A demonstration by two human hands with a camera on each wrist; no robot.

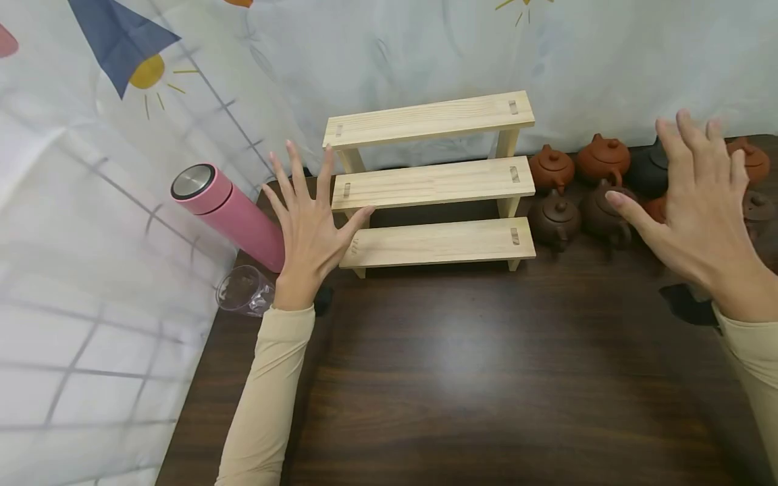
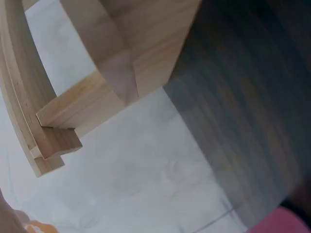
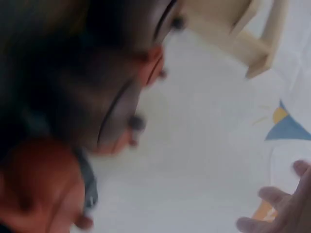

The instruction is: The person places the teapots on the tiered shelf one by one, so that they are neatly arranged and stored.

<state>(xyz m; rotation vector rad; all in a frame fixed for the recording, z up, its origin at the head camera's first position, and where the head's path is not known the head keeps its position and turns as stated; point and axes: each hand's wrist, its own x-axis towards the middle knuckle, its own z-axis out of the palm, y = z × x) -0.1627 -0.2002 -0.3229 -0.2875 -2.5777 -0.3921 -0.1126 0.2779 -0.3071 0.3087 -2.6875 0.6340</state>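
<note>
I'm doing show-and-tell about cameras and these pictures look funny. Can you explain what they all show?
Sure! There's no robot here, just a person wearing cameras. The big picture comes from the head, looking down at the left hand and right hand. Both have their fingers spread and hold nothing.

On the dark table is a wooden stand with three steps. To its right are brown, reddish and black teapots. To its left are a pink bottle and a clear cup.

The other pictures come from the wrists, so things look tilted. The left one sees the stand up close; the right one sees blurry teapots and some fingers.
</note>
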